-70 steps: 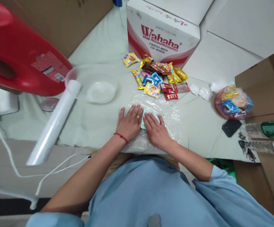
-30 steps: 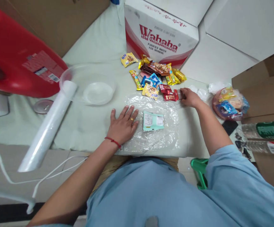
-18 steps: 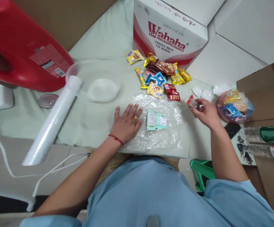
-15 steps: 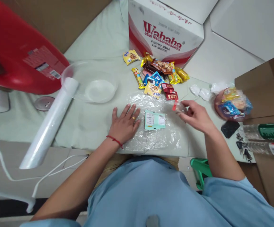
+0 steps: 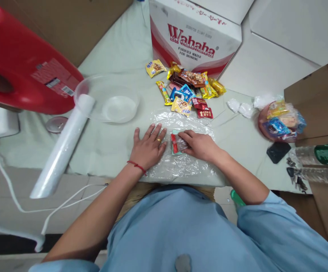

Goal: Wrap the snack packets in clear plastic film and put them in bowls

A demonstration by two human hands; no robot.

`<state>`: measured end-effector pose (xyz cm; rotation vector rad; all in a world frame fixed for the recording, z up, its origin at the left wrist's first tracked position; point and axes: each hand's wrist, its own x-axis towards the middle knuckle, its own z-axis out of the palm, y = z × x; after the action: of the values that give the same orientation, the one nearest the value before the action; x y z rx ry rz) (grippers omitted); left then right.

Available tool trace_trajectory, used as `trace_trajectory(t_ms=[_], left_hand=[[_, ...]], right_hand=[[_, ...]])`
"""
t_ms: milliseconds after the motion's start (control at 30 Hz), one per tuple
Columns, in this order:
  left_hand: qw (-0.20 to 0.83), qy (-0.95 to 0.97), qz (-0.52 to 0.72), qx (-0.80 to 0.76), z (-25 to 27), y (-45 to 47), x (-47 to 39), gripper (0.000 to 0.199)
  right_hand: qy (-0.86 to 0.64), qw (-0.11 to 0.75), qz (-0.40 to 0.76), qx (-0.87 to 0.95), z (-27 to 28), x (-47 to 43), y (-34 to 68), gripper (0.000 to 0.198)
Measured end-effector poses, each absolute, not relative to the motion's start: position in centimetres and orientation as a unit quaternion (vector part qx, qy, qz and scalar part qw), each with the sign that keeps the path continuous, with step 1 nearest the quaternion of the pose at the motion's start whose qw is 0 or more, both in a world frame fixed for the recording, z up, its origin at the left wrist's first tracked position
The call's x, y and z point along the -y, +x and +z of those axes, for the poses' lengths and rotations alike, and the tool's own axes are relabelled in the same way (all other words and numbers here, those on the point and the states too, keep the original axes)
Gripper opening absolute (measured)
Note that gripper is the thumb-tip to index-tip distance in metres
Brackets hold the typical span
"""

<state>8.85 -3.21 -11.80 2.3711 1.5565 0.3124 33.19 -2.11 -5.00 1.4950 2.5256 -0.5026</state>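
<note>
The right hand [image 5: 202,145] pinches a red-ended packet [image 5: 174,144] over the mint packet [image 5: 176,131] beneath its fingertips. The left hand [image 5: 147,152] lies flat, fingers spread, partly on clear film [image 5: 186,169].

The pale green cloth-covered counter [image 5: 245,145] is open between the right grip [image 5: 199,145] and the flat black object [image 5: 278,152], and between the left grip [image 5: 147,149] and the long white roll [image 5: 63,147]. Straight ahead, colourful wrapped snacks [image 5: 193,78] bar the way, backed by the red-and-white cardboard box [image 5: 194,41].
</note>
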Motion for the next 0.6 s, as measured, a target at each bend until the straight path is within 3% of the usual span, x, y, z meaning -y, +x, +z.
trace_trajectory(t_ms=[267, 367, 467, 533, 600], left_hand=[[0.157, 0.823, 0.105, -0.535, -11.7, 8.6, 2.9, 0.060], [0.186, 0.814, 0.127, -0.535, -11.3, 7.6, 2.6, 0.063], [0.186, 0.816, 0.172, -0.520, -10.2, 5.7, 2.9, 0.064], [0.182, 0.850, 0.192, -0.455, -9.6, 4.1, 3.8, 0.062], [0.206, 0.891, 0.191, -0.357, -9.5, 2.6, 5.0, 0.061]], right_hand=[[0.506, 0.079, -0.170, -0.842, -4.4, 1.4, 32.8, 0.069], [0.518, 0.006, -0.177, -0.837, -3.7, 2.8, 34.0, 0.068], [0.523, -0.110, -0.169, -0.828, -3.4, 5.6, 36.7, 0.045], [0.494, -0.150, -0.187, -0.836, -4.0, 8.1, 38.9, 0.033], [0.466, -0.159, -0.214, -0.844, -5.2, 10.8, 40.7, 0.033]])
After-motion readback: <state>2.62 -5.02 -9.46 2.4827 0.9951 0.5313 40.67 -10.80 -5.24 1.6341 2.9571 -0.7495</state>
